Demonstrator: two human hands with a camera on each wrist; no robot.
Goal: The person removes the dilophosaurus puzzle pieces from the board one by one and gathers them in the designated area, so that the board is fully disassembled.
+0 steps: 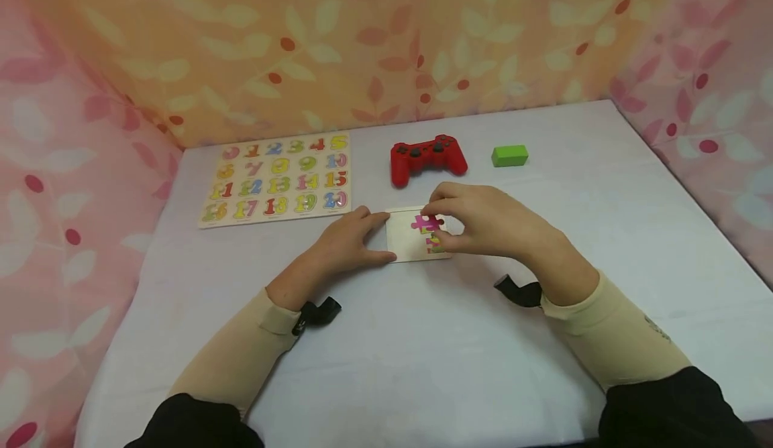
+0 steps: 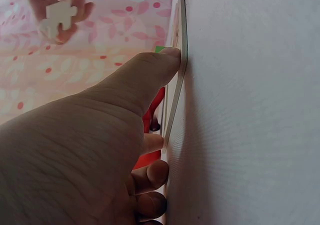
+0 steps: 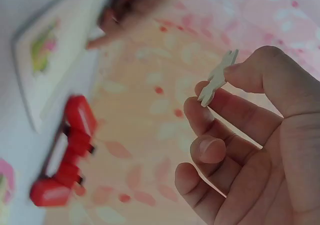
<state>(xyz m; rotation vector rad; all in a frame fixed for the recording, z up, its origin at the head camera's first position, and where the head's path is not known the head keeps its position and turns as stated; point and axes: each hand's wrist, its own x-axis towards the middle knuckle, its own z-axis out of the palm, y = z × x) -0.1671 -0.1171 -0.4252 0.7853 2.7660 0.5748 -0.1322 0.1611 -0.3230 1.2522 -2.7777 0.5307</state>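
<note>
A small pale puzzle board point(image 1: 401, 240) lies flat before the person, a pink, green and yellow puzzle piece point(image 1: 434, 243) on its right part. The left hand point(image 1: 344, 245) holds the board's left side, thumb at the near corner and forefinger at the far one. In the left wrist view, the thumb point(image 2: 159, 69) presses on the board's edge. Above the board, the right hand point(image 1: 492, 223) pinches a pink jigsaw piece point(image 1: 426, 223) between thumb and fingers. Its plain pale back point(image 3: 220, 79) shows in the right wrist view, held well off the board.
A number puzzle board point(image 1: 278, 181) with coloured numerals lies at the back left. Behind the small board sits a red game controller point(image 1: 427, 158), with a green block point(image 1: 510, 155) to its right. White cloth point(image 1: 386, 354) covers the table, and patterned curtains point(image 1: 386, 39) enclose it.
</note>
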